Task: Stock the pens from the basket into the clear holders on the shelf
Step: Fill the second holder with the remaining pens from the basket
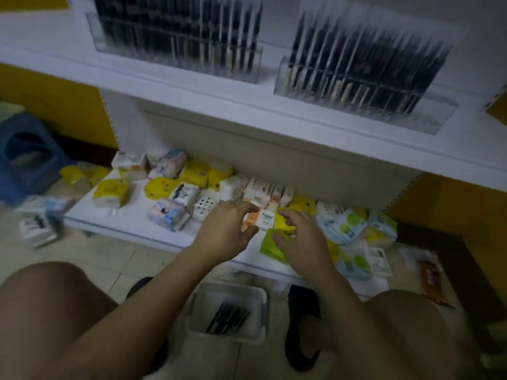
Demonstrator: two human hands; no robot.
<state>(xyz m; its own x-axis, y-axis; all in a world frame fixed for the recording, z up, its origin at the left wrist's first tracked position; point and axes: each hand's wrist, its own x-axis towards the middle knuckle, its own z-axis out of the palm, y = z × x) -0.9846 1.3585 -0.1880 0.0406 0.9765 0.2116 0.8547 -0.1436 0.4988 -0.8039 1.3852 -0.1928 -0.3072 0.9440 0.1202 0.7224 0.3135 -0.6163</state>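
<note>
The white basket [197, 311] stands on the floor between my knees with several black pens [227, 316] lying in it. Two clear holders sit on the upper shelf, the left holder [109, 42] and the right holder [433, 116], both packed with upright black pens. Both hands are down at the bottom shelf, away from the basket. My left hand [225, 231] pinches an orange and white tissue pack [262, 219] between thumb and fingers. Right beside it, my right hand [300, 239] curls its fingers and thumb round a yellow pack [284, 224]. The view is blurred.
The low white shelf [129, 223] carries many small tissue packs in yellow, white, green and blue. More packs [38, 223] lie on the tiled floor at left near a blue stool [27, 157]. My black sandals [301, 325] flank the basket.
</note>
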